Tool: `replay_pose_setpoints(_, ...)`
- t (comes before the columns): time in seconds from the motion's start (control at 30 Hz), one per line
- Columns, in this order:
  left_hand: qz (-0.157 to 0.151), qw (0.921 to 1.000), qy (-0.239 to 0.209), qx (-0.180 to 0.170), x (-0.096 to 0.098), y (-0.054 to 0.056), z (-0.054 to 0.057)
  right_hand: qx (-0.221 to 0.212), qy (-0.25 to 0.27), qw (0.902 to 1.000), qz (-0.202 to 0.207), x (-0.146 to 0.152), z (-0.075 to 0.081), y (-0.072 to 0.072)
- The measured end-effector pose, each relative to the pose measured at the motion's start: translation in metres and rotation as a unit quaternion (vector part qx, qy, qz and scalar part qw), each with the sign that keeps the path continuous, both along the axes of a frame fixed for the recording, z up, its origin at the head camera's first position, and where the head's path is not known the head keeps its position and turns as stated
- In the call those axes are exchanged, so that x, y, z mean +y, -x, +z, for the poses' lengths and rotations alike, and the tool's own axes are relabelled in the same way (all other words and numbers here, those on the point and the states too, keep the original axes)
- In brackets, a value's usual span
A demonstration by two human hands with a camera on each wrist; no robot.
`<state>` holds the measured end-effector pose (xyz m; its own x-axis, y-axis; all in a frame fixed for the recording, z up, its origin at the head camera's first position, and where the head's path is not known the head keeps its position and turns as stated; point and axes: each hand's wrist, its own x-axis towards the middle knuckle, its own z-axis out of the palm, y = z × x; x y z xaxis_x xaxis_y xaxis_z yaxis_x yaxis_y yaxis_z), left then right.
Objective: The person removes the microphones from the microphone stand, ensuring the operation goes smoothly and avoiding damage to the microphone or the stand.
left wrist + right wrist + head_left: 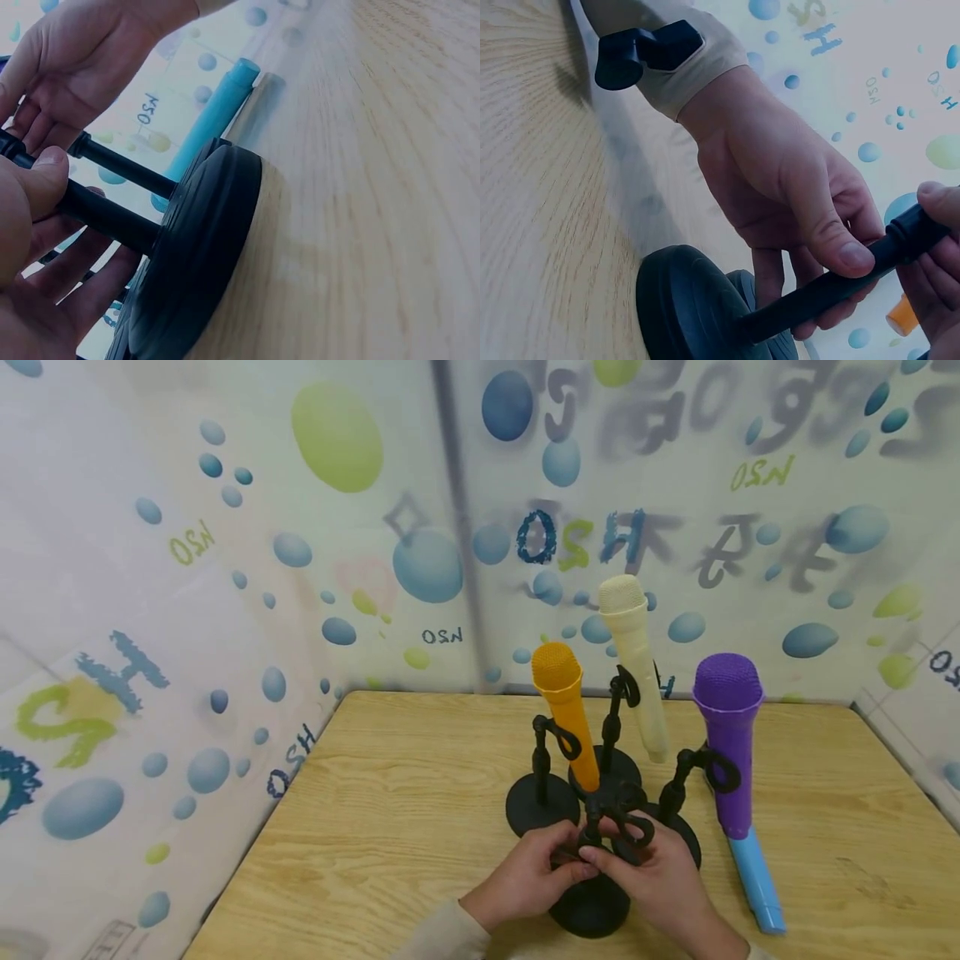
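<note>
"Spotted wall [360, 543] behind, wooden table [360, 810] below. Where's the nearest stand [590, 906]?"

"At the near side, black, with its stem [810, 304] between both hands and its round foot [217, 255] just below the fingers."

"How do they have it?"

"Left hand [525, 877] grips the stem, thumb on one side, fingers curled round the other. Right hand [671, 877] pinches it higher up, thumb on the collar [911, 232]."

"Are the hands touching?"

"Close together, right thumb above left. I can't tell if they touch."

"And around them?"

"Just beyond, an orange mic [567, 710] leans in the left stand [542, 806]. Behind it, a white mic [636, 668] tilts in the back stand [613, 767]. To the right, a purple mic [727, 718] sits in another stand [672, 795], and a blue handle [757, 881] shows below it."
</note>
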<state>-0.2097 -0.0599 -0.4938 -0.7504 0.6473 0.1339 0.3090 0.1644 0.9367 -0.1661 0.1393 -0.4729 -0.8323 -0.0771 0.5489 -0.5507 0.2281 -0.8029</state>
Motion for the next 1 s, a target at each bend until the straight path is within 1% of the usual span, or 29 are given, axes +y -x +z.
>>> replay_pose_setpoints(0.17,0.002,1.0000,-0.008,-0.003,0.0018,0.0002,-0.0003,0.009,0.009,0.9999,-0.002,0.0003,-0.0015,-0.0005)
replay_pose_setpoints(0.37,0.004,0.9999,-0.014,-0.005,0.0013,0.0003,0.0003,0.020,0.010,0.9995,0.022,0.0005,0.0013,0.0008)
replay_pose_setpoints(0.47,0.006,0.9999,-0.014,-0.005,0.0009,0.0007,0.0002,0.016,0.006,0.9996,0.024,0.0012,0.0026,0.0010)
replay_pose_setpoints(0.8,0.010,0.9999,0.002,0.013,0.0013,0.0024,0.0008,0.001,-0.024,0.9997,-0.001,0.0009,0.0066,0.0006)
replay_pose_setpoints(1.0,0.009,0.9998,0.009,0.017,0.0007,0.0032,0.0005,-0.009,-0.025,0.9994,0.021,0.0049,0.0044,0.0010)
